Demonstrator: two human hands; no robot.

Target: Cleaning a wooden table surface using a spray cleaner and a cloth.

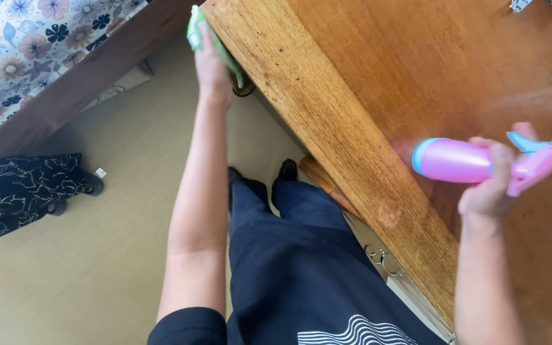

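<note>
Left hand presses a green cloth against the near edge of the wooden table, fingers closed on the cloth, most of which is hidden behind the hand. Right hand is wrapped around the neck of a pink spray bottle with a blue trigger head, held just above the tabletop near its right side.

Around them: a bed with a flowered cover and a dark wooden frame fills the upper left corner, a black patterned cloth lies on the beige floor below it, and a small white scrap sits just beside that cloth. A drawer front with ring handles shows under the table's edge. The person's dark trousers and shoes stand between the table and the open floor.

Left arm is stretched straight out and away from the body, running alongside the table's edge. Right forearm rises from the lower right, wrist bent inward.

Bottle lies nearly level, its long axis running left to right, the rounded base pointing left and the trigger head to the right.
</note>
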